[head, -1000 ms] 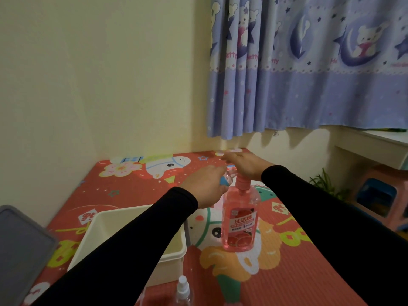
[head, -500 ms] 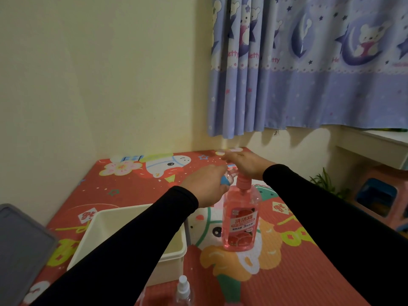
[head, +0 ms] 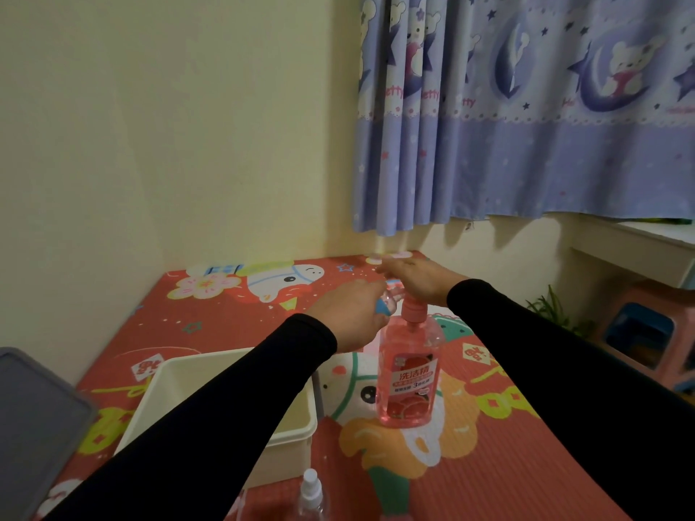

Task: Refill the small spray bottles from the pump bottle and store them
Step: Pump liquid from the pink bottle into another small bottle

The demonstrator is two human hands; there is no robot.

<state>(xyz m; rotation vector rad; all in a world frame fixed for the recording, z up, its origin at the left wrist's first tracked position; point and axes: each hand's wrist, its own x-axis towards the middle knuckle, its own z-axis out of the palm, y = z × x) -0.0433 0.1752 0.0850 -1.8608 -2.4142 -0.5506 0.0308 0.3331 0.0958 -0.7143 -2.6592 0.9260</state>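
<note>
Head view, looking down over two black-sleeved arms stretched across a counter covered by a red cartoon-print mat [head: 489, 464].

A tall pink pump bottle [head: 410, 381] stands upright near the middle of the mat, full of pink liquid, with a label of Chinese characters on its front. The right hand [head: 417, 282] lies palm down on top of the pump head, its fingers [head: 387, 267] straight and together, reaching past it toward the far edge.

The left hand [head: 349, 315] is just left of the pump, fingers curled around a small clear spray bottle [head: 387, 304] with a blue part showing; the bottle is held right beside the pump's nozzle. Whether they touch is unclear.

A cream plastic bin [head: 297, 434] sits open toward the near left of the counter, partly hidden by the left sleeve. A second small spray bottle [head: 311, 494] with a white nozzle stands upright at the near edge. A grey lid [head: 34, 419] shows at the left edge.

Behind the far corner, a pale yellow wall [head: 169, 126] meets a purple bear-print curtain [head: 526, 126]. A pink stool [head: 639, 336] stands off to the right.
</note>
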